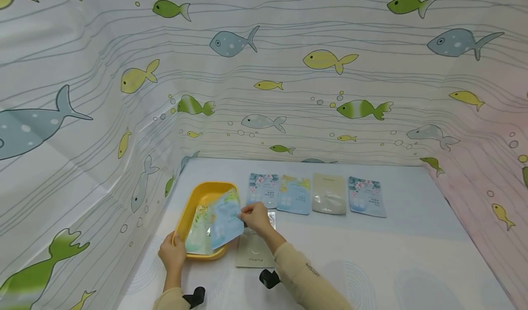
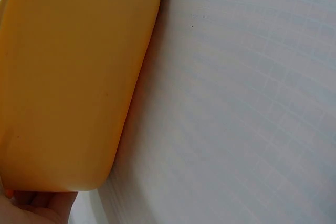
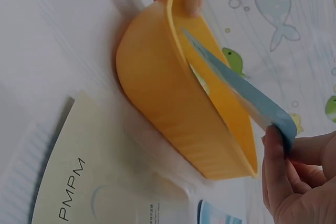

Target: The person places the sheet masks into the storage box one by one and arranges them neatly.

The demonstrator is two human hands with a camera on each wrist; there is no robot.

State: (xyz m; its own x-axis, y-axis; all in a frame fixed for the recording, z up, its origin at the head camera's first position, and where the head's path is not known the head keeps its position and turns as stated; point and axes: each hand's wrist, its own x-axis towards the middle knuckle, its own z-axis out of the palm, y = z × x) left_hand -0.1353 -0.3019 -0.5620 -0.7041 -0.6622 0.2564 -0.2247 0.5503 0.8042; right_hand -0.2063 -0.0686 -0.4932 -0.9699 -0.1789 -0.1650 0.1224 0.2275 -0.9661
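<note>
Two hands at work, one yellow bin, seven packets counted on or over the desk. Packets: four in a row along the far side, one nearer, two at the bin. Row, left to right: a floral packet with pink blossoms, a light-blue packet with yellow flowers, a beige packet, a second floral packet like the first. Nearer, just right of the bin: one cream packet marked PMPM, lettering upside down from the head view; a silvery edge by the right forearm, cannot tell whether it belongs to it. In the bin: one green packet, partly covered. Over it, slanting: one blue packet, pale blue, flat, yellow and green flower print toward the top, white print lower down; nearly edge-on in the right wrist view, its far end inside the bin, its near corner raised above the rim. Right hand: fingers closed in a pinch on that raised corner, thumb opposed. Left hand: curled over the bin's near left rim, gripping it. Fish-patterned sheeting stands around the desk.
</note>
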